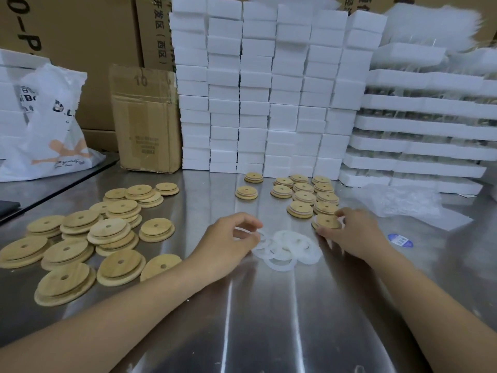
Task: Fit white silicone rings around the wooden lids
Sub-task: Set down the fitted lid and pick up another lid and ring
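A loose heap of white silicone rings [289,249] lies on the steel table [242,305] between my hands. My left hand [231,238] pinches one white ring at the heap's left edge. My right hand [349,232] holds a wooden lid [326,221] with a centre hole at the near end of a row of lids. Several ringed wooden lids [304,196] sit in rows behind it. A big pile of bare wooden lids [88,238] spreads over the table's left side.
Stacks of white foam blocks [263,90] wall off the back, with foam trays [419,125] at the right. A cardboard box [145,119] and a white plastic bag [51,125] stand at the back left. Clear plastic wrap [398,200] and a blue label [400,240] lie right.
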`<state>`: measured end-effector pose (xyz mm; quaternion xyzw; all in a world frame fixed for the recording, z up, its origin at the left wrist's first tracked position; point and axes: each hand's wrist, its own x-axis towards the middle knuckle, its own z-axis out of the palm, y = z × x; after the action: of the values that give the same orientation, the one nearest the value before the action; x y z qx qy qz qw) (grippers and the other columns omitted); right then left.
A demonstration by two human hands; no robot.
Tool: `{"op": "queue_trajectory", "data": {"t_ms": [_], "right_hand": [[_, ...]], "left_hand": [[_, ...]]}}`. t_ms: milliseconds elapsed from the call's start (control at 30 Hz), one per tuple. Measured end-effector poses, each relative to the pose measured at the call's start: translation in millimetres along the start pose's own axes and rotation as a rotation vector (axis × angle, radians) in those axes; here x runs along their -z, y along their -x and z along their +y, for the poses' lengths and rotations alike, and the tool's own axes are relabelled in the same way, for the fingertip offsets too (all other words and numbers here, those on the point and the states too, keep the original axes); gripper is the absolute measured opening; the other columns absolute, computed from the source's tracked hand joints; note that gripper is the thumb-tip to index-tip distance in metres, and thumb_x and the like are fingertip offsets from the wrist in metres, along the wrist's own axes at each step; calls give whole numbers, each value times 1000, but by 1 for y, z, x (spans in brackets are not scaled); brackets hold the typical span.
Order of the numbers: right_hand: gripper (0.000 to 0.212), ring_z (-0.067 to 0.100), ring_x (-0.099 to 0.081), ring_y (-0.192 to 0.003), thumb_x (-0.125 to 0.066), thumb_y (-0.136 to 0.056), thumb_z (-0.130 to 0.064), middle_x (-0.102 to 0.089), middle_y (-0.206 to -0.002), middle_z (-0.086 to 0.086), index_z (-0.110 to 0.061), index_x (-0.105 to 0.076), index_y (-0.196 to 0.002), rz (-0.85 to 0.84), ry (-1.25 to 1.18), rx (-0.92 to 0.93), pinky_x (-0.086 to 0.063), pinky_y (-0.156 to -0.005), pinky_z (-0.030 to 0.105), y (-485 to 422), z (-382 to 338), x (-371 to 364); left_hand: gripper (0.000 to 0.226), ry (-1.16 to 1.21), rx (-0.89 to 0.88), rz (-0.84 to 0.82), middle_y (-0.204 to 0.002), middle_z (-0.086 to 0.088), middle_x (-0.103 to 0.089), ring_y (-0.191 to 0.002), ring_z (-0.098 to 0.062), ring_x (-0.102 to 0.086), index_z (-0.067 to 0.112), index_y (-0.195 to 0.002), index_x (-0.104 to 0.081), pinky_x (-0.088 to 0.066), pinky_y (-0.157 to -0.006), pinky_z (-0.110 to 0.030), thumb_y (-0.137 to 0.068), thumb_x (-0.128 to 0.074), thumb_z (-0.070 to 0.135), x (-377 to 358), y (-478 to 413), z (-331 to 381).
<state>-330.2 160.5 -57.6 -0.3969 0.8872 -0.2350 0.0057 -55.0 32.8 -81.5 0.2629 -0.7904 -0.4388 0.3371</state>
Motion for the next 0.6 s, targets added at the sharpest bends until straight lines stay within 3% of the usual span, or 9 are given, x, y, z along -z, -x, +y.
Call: {"op": "queue_trajectory", "data": {"t_ms": [67, 167, 200, 300, 367, 467, 600], "right_hand": [[65, 26, -59, -112, -80, -78, -63, -61, -118, 1, -28, -56, -126, 69, -42, 29, -52, -93, 43, 1, -4, 1], [49, 17, -65, -86, -82, -79, -54, -68, -89, -9, -33, -55, -114, 54, -89, 71, -55, -81, 41, 2, -7, 1], [48, 16, -67, -87, -83, -79, -51, -70, -88, -11, -33, -56, -115, 17, -121, 87, -55, -84, 41, 2, -8, 0], [57, 13, -66, -108, -86, -83, -41, -70, -115, -16, -33, -56, -131, -91, -270, 148, -51, -101, 37, 3, -11, -3], [55, 12, -67, -107, -84, -86, -35, -68, -119, -12, -32, -56, -134, -105, -263, 200, -51, -96, 30, 4, -11, -6], [38, 9, -67, -100, -78, -92, -28, -73, -107, -11, -30, -61, -127, -59, -248, 234, -45, -79, 17, 6, -14, -7], [15, 2, -65, -100, -72, -97, -28, -72, -100, -16, -32, -68, -111, -53, -238, 296, -41, -77, 11, 13, -24, -4]], "left_hand": [[24, -4, -14, -6, -103, 25, -75, -98, -1, -73, 47, -99, -75, -59, -79, -16, -98, -74, 23, -2, -1, -2], [29, -15, -15, 9, -105, 27, -74, -99, 1, -72, 53, -100, -73, -55, -77, -12, -98, -74, 24, -1, -2, -3], [30, -15, -14, 16, -105, 27, -74, -99, 1, -71, 53, -99, -73, -54, -76, -12, -98, -74, 23, 0, -1, -3], [29, -17, -17, 19, -105, 27, -74, -99, 2, -71, 52, -98, -74, -54, -74, -10, -99, -74, 23, 0, 0, -1], [25, -20, -27, 20, -106, 24, -74, -100, 1, -71, 48, -99, -75, -53, -74, -8, -99, -73, 23, 0, 1, 0], [22, -59, -53, 11, -110, 20, -75, -102, 1, -71, 44, -100, -74, -53, -79, -12, -100, -72, 22, 0, 4, 5], [20, -340, -154, -18, -105, 23, -73, -97, 3, -68, 44, -96, -73, -56, -84, -27, -101, -67, 26, 17, 6, 23]]}}
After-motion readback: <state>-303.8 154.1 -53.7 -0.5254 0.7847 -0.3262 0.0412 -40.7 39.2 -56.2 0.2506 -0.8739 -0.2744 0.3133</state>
